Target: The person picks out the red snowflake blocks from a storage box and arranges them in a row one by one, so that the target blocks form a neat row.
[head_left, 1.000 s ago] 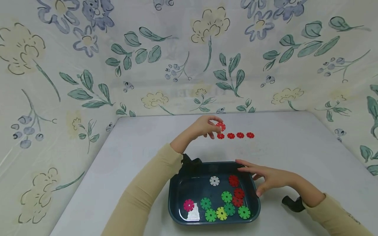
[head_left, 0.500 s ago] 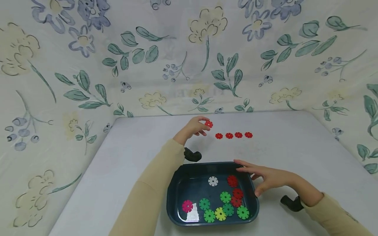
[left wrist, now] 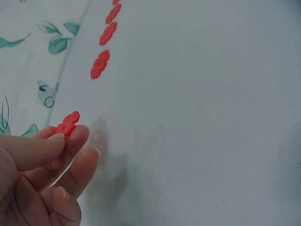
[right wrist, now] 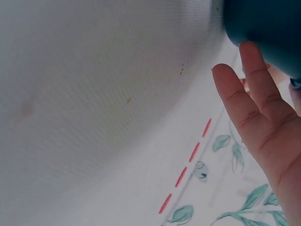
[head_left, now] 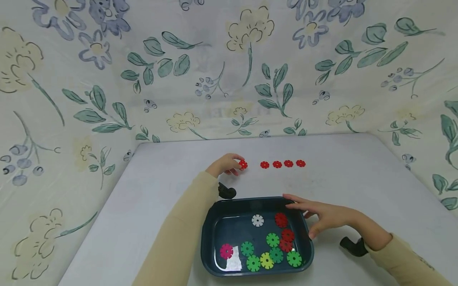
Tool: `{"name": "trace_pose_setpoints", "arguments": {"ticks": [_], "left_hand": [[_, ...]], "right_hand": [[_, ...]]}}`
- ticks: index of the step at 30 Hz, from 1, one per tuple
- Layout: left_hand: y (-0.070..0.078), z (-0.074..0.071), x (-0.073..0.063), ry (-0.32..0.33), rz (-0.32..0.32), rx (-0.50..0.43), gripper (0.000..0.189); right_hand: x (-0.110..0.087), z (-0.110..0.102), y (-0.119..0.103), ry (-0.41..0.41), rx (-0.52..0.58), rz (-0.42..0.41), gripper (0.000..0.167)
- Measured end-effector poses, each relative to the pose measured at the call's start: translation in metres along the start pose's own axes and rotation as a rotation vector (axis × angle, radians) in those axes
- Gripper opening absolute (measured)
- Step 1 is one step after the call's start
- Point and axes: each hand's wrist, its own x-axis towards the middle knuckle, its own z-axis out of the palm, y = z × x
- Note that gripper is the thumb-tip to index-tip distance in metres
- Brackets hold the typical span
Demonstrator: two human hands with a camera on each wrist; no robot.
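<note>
My left hand (head_left: pixel 225 163) pinches a red flower-shaped plastic disc (head_left: pixel 243 164) between thumb and index finger, low over the back of the table. In the left wrist view, the held disc (left wrist: pixel 68 123) is tilted and partly covered by the thumb. To its right lies a row of several matching red discs (head_left: pixel 277 164). My right hand (head_left: pixel 329 216) rests at the right end of a dark blue tray (head_left: pixel 232 224), its fingers extended at the back corner and the thumb against the side. In the right wrist view, straight fingers (right wrist: pixel 238 96) reach up to the tray wall.
Inside the tray lie a white disc (head_left: pixel 257 220), a pink disc (head_left: pixel 226 251), a yellow disc (head_left: pixel 266 260), and several green discs (head_left: pixel 272 240) and red discs (head_left: pixel 281 219). A flower-patterned cloth (head_left: pixel 214 55) rises behind the white table (head_left: pixel 143 190). Black wrist devices (head_left: pixel 353 246) jut from the sleeves.
My left hand has carried the red disc left, away from the row's left end, then lowered it toward the table. The right hand stays at the tray.
</note>
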Motion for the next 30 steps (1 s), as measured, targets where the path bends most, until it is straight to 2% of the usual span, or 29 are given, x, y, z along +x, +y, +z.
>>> {"name": "trace_pose_setpoints", "arguments": {"ticks": [4, 10, 15, 23, 30], "left_hand": [[-0.0047, 0.0017, 0.0002, -0.013, -0.018, 0.02, 0.041], [-0.004, 0.0035, 0.001, -0.023, -0.024, 0.049, 0.047], [-0.004, 0.0052, 0.004, -0.068, -0.021, 0.07, 0.049], [-0.0027, 0.0069, 0.0055, -0.149, 0.007, 0.072, 0.055], [-0.0032, 0.0059, 0.0031, -0.162, 0.031, 0.066, 0.049]], "right_hand": [[0.0001, 0.0003, 0.0004, 0.002, -0.002, 0.0, 0.078], [0.0001, 0.0001, 0.0001, 0.003, -0.001, -0.003, 0.077], [0.0003, 0.0002, -0.001, 0.005, 0.0, 0.003, 0.077], [0.0001, 0.0003, -0.0007, 0.006, 0.004, 0.014, 0.077], [0.0, 0.0002, 0.0002, 0.009, -0.001, 0.009, 0.077]]}}
